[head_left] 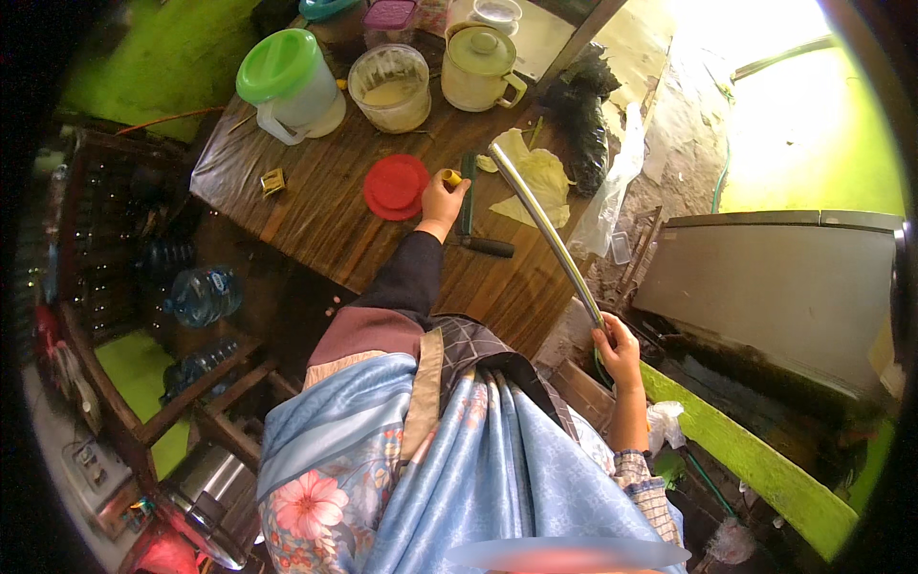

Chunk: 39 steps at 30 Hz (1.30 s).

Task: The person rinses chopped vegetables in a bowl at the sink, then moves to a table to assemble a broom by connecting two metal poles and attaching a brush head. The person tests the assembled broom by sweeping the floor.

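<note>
My left hand (442, 204) is closed around a small yellow piece with a round end (451, 177), over the wooden table; its exact kind I cannot make out. Just right of those fingers lies a narrow dark green strip (468, 196). A dark-handled tool (488, 247) rests below it, its other end partly hidden by my left wrist. Off the table's right side, my right hand (618, 350) grips the lower end of a long shiny metal tube (547, 230). The tube slants up and left, over pale green cabbage leaves (535, 180). A red round lid (394, 187) sits left of my left hand.
Along the table's (316, 230) far side stand a green-lidded pitcher (287, 86), an open tub of pale batter (390, 89) and a lidded cream jug (481, 69). Black plastic (580, 120) lies at the right edge. Water bottles (206, 295) are at lower left, a green plank (746, 454) lower right.
</note>
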Each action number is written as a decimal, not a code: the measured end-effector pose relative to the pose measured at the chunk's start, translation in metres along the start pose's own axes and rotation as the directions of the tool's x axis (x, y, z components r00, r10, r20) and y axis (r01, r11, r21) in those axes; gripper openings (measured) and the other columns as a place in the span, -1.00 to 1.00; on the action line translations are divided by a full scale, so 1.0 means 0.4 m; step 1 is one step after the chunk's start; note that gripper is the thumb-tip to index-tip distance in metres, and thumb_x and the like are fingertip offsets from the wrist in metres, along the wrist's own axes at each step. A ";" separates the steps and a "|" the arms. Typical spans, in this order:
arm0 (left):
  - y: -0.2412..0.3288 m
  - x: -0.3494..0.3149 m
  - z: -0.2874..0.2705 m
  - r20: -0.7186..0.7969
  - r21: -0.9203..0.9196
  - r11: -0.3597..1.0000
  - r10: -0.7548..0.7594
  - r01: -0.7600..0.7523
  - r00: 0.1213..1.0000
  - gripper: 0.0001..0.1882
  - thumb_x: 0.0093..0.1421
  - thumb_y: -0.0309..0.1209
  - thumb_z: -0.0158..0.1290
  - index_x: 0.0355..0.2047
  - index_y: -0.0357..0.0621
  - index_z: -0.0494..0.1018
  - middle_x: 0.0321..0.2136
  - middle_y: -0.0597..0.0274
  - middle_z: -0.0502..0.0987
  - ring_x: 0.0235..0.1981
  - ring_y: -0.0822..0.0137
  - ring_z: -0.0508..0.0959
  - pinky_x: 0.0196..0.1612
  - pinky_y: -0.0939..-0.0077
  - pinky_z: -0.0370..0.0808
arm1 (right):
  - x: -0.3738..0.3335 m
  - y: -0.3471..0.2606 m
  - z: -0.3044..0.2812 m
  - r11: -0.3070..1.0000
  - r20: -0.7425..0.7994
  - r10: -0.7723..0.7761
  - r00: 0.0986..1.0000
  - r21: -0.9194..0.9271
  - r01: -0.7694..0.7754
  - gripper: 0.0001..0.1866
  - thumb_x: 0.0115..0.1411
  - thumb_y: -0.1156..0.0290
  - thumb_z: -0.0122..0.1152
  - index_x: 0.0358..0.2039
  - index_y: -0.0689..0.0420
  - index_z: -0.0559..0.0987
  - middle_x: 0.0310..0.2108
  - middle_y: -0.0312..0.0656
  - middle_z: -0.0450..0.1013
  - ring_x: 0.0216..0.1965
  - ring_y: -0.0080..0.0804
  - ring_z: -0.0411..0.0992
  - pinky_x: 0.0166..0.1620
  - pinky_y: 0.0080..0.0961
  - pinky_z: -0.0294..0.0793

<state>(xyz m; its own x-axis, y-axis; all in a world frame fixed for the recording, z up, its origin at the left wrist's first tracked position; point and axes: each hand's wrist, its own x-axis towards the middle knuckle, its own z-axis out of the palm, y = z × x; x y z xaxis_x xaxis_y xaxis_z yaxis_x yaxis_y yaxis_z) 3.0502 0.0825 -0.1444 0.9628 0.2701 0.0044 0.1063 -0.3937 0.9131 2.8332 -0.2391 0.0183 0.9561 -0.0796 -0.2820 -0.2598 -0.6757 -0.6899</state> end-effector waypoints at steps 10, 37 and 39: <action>0.211 -0.031 -0.195 0.040 0.312 0.814 0.504 -0.490 0.863 -0.66 -0.26 -0.47 0.24 -0.37 -0.01 0.49 -0.55 0.27 0.30 -0.52 0.25 0.39 -0.44 0.36 0.36 | -0.016 -0.112 -0.064 0.986 0.053 -0.127 0.990 -0.099 0.132 -0.71 0.13 0.35 0.11 -0.11 0.08 0.48 -0.42 -0.16 0.44 -0.41 -0.39 0.41 -0.31 -0.53 0.38; 0.327 -0.034 -0.286 -0.316 0.143 0.820 0.569 -0.554 0.759 -0.66 0.14 -0.49 -0.05 -0.06 -0.30 0.26 -0.22 0.01 0.37 -0.17 0.10 0.40 -0.10 0.31 0.37 | 0.009 -0.205 -0.026 0.981 0.222 -0.078 0.972 0.189 0.036 -0.70 0.24 0.26 -0.02 -0.16 0.22 0.45 -0.65 -0.36 0.30 -0.64 -0.65 0.25 -0.55 -0.69 0.25; 0.349 -0.027 -0.276 -0.160 -0.654 0.748 0.009 -0.112 0.987 -0.66 0.17 -0.41 -0.04 -0.07 -0.30 0.26 -0.20 0.03 0.39 -0.16 0.13 0.42 -0.10 0.33 0.39 | 0.009 -0.219 -0.025 0.986 0.120 -0.140 0.983 0.103 0.128 -0.72 0.21 0.31 0.01 -0.17 0.24 0.44 -0.63 -0.26 0.33 -0.59 -0.57 0.30 -0.48 -0.62 0.32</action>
<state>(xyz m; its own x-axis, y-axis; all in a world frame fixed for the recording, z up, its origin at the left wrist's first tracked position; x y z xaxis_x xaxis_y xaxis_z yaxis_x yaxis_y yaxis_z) 3.0270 0.1217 0.0282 0.9116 0.4037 0.0774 -0.1910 0.2495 0.9494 2.8607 -0.1877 0.0843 0.9600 0.1043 -0.2599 -0.1474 -0.6011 -0.7854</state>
